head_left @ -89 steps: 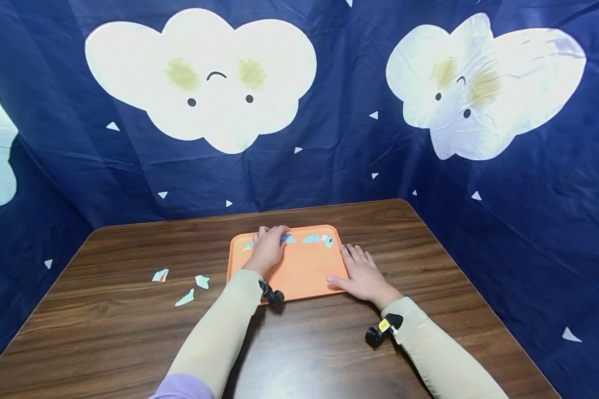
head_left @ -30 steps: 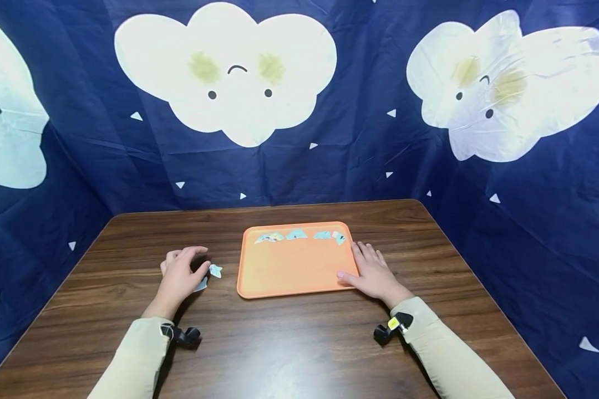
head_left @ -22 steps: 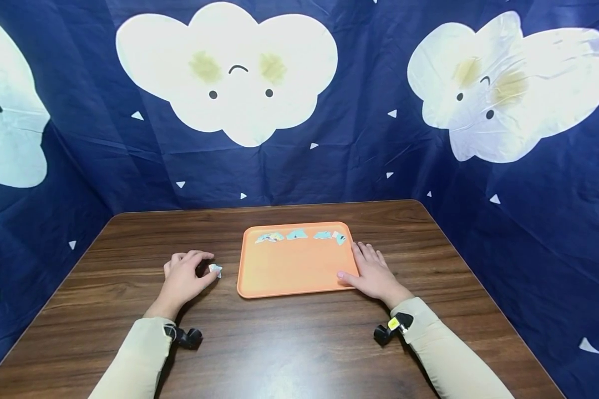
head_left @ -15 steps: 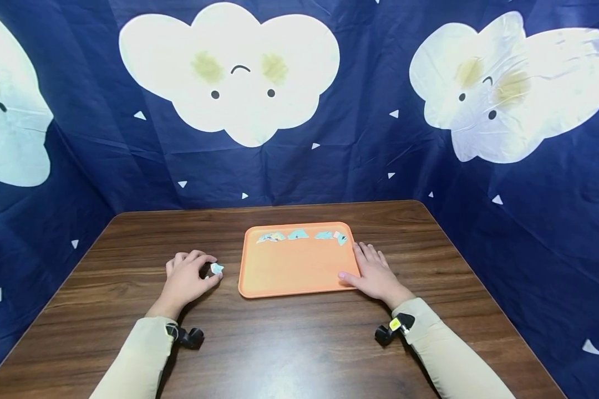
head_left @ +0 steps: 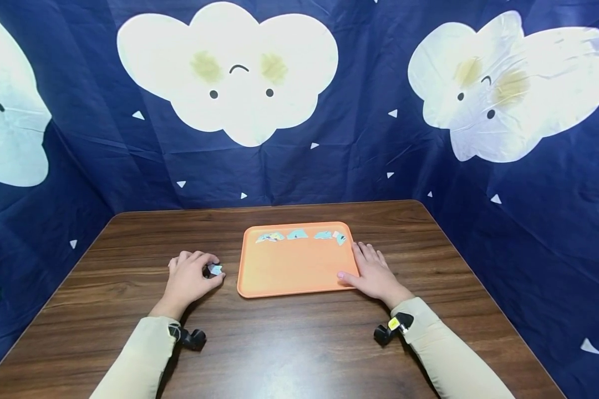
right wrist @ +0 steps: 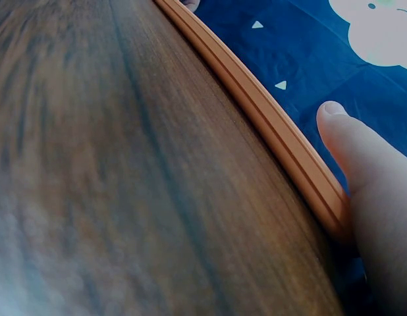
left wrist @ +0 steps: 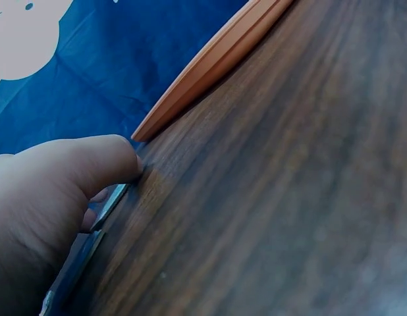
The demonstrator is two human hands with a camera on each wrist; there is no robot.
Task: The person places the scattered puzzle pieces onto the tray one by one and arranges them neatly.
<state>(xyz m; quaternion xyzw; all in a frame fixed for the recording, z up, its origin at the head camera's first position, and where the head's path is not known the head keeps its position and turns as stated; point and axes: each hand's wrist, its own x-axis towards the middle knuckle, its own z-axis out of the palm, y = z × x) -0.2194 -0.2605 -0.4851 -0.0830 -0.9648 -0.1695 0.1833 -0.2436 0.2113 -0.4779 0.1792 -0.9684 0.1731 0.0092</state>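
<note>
At the left of the tray, my left hand (head_left: 186, 280) has its thumb and index finger curled about a small pale-blue torn paper piece (head_left: 216, 270). In the left wrist view that paper piece (left wrist: 112, 205) stands edge-on between thumb and fingers, near the table. A second thin edge (left wrist: 91, 247) shows below it, partly under the hand. My right hand (head_left: 374, 277) lies with straight fingers along the right edge of the orange tray (head_left: 294, 271), its thumb over the rim. Along the tray's far side lie several torn printed paper pieces (head_left: 269, 237).
The brown wood-grain table (head_left: 289, 343) bears the tray near its far side. A dark blue curtain (head_left: 289, 177) with white cloud shapes hangs behind and on both sides of the table.
Three seconds ago my left hand was over the tray's far side; it moved left to the loose paper pieces and its fingers have drawn in on one. The right hand stays at the tray.
</note>
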